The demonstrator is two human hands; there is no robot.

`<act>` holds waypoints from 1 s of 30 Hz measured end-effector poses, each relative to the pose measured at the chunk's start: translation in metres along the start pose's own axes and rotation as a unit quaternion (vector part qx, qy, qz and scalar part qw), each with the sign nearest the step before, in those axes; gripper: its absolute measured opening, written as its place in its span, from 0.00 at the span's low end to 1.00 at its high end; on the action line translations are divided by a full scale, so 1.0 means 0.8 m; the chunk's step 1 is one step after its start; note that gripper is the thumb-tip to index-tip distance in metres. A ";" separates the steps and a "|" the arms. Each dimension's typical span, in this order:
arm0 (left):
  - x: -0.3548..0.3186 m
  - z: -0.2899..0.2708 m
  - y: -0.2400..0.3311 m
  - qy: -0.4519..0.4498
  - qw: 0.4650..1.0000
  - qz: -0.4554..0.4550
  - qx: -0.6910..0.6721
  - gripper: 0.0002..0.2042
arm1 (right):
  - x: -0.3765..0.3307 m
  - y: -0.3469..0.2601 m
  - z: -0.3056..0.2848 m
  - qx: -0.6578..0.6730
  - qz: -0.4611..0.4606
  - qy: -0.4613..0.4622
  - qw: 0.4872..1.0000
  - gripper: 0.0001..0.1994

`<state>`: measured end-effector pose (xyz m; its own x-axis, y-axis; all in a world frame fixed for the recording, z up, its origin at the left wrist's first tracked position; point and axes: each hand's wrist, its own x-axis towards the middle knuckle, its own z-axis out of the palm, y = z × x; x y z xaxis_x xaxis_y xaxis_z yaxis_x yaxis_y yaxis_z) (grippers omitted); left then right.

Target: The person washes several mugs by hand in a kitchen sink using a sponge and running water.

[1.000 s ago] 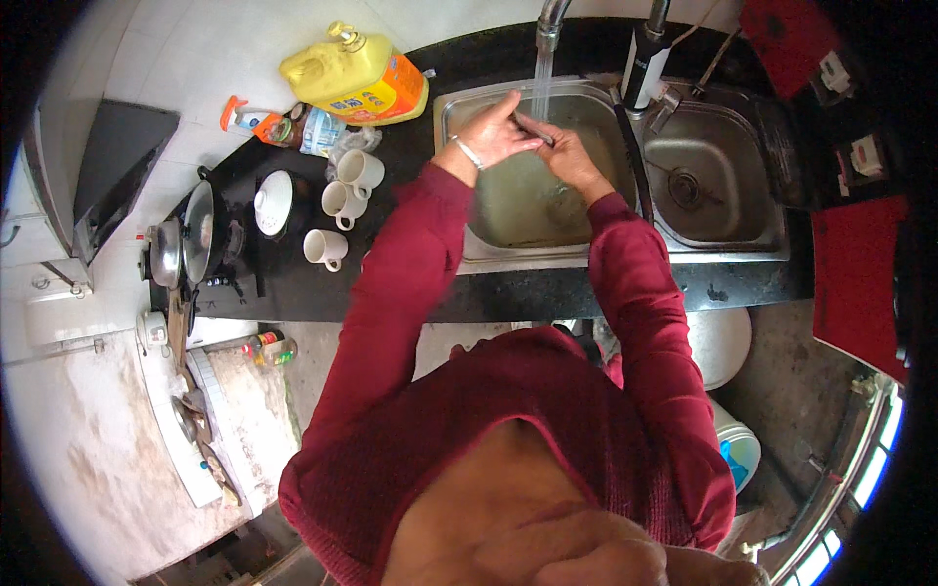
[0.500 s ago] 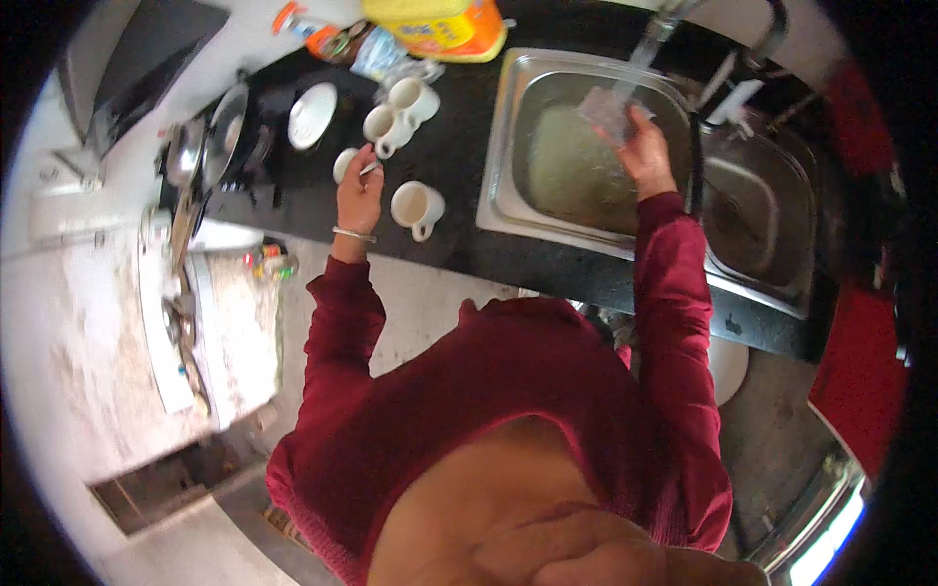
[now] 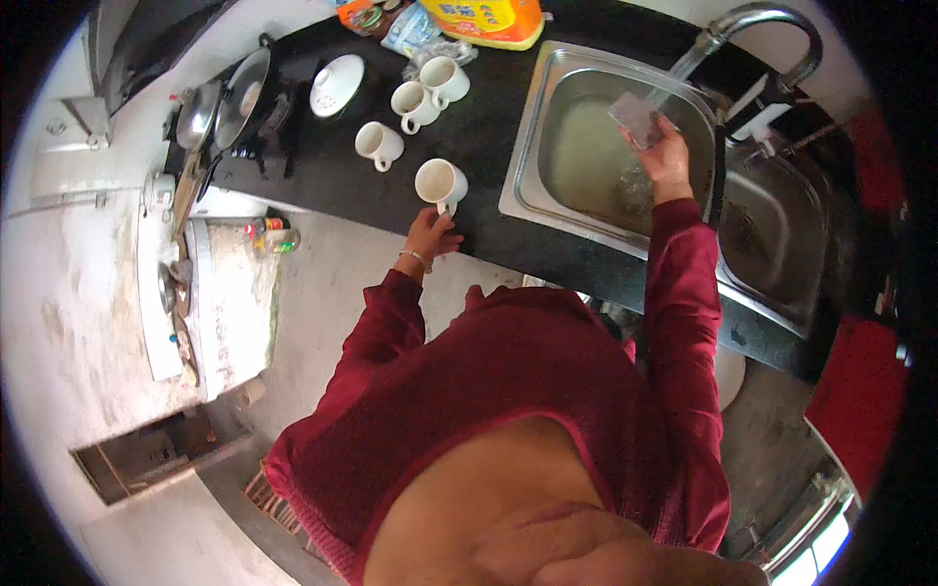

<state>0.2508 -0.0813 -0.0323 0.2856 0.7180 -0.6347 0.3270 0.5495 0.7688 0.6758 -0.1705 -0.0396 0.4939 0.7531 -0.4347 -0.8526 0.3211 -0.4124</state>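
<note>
Black counter (image 3: 322, 181), three white mugs (image 3: 410, 100) set back from its front edge, left hand (image 3: 427, 237) at that edge by a nearer white mug's (image 3: 442, 183) handle, grip unclear, counter gap before the sink rim (image 3: 526, 137), pale pad (image 3: 635, 119) pinched by the right hand (image 3: 661, 158) over the watery basin (image 3: 586, 146)

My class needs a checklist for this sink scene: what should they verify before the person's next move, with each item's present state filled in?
1. Left hand at the handle of the nearest white mug: ok.
2. Grip on that handle firm: cannot tell; the fingers partly hide it.
3. Right hand free: not ok; it holds a pale, flat pad over the left basin.
4. Water running from the faucet: ok; a stream falls toward the left basin.
5. Other three mugs upright on the counter: ok.
</note>
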 end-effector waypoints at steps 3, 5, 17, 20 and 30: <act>0.001 0.011 0.001 -0.012 0.999 0.030 -0.034 0.19 | -0.008 0.005 0.001 -0.002 0.000 -0.001 1.000 0.16; 0.009 0.020 0.005 -0.018 0.995 0.022 -0.091 0.17 | -0.011 0.001 0.000 0.003 0.009 -0.011 1.000 0.16; 0.053 0.151 0.122 -0.162 0.964 0.197 0.077 0.15 | -0.054 -0.015 0.019 -0.058 -0.052 -0.055 0.996 0.16; 0.078 0.220 0.148 -0.213 0.948 0.219 0.092 0.14 | -0.055 -0.008 0.034 -0.084 -0.079 -0.087 0.989 0.16; 0.124 0.341 0.180 -0.277 0.883 0.301 0.232 0.07 | -0.056 -0.032 0.068 -0.651 -0.162 -0.129 0.730 0.27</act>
<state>0.5718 -0.0474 -0.0061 0.8877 0.4314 -0.1609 0.2626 -0.1872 0.9466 0.6662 -0.1809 0.0338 0.4415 0.8959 -0.0498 0.2703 -0.1857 -0.9447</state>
